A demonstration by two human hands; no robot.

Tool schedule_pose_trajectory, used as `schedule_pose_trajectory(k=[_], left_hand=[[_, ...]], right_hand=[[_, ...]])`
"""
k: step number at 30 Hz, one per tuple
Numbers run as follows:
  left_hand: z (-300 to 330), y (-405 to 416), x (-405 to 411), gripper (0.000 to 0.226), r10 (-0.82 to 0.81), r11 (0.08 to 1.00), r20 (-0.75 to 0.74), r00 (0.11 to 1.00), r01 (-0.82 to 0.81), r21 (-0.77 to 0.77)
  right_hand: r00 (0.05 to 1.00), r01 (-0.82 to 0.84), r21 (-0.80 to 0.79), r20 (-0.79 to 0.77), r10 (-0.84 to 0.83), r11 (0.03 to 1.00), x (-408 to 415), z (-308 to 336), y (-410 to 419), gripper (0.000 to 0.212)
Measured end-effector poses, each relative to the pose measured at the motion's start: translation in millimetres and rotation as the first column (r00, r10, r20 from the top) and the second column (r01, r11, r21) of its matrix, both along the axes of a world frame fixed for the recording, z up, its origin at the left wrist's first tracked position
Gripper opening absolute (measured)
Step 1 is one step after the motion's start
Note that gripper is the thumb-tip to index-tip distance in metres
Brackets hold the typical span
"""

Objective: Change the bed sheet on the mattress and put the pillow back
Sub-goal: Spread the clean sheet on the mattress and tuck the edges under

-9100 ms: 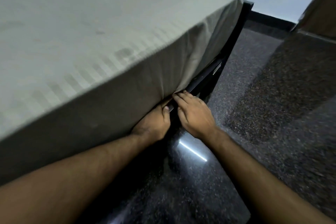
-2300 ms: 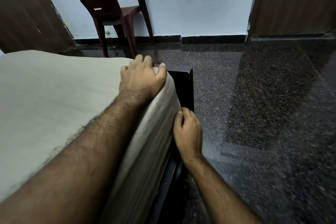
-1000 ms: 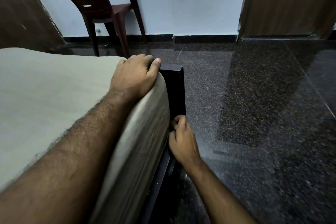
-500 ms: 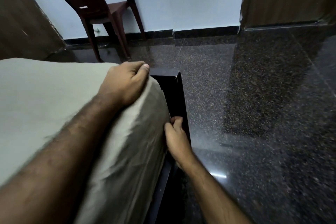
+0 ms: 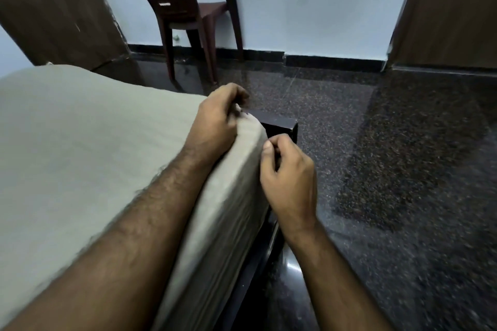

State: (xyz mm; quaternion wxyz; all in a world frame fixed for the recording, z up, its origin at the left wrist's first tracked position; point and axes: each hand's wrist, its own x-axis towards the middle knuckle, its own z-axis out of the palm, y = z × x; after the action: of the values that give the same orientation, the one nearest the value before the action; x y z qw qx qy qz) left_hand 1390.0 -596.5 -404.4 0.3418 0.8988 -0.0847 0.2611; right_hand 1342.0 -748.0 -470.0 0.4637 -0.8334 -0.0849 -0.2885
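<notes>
A pale beige bed sheet (image 5: 88, 142) covers the mattress, which lies on a black bed frame (image 5: 279, 126). My left hand (image 5: 215, 121) lies over the far corner of the mattress, its fingers curled round the sheet there. My right hand (image 5: 289, 177) is beside that corner at the mattress side, thumb and fingers curled against the sheet's edge; whether it pinches cloth is hard to tell. No pillow is in view.
A dark brown plastic chair (image 5: 188, 8) stands against the white wall beyond the bed. Brown wooden panels stand at the left (image 5: 53, 8) and right (image 5: 451, 8). Dark speckled polished floor (image 5: 376, 142) spreads to the right of the bed.
My right hand has come up from low beside the frame to the top corner of the mattress. My left hand's fingers have curled tighter on the sheet corner.
</notes>
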Motion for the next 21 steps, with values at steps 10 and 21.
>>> schedule_pose_trajectory(k=[10,21], left_hand=[[2,19,-33,0.035,0.312,0.944,-0.146,0.939,-0.29,0.156],[-10,11,-3,0.047,0.268,0.959,-0.123,0.956,-0.252,0.132]], right_hand=[[0.956,-0.283,-0.383,-0.035,0.292,0.879,27,41,-5,0.048],[0.973,-0.208,-0.438,0.0,0.231,0.874,80,44,17,0.03]])
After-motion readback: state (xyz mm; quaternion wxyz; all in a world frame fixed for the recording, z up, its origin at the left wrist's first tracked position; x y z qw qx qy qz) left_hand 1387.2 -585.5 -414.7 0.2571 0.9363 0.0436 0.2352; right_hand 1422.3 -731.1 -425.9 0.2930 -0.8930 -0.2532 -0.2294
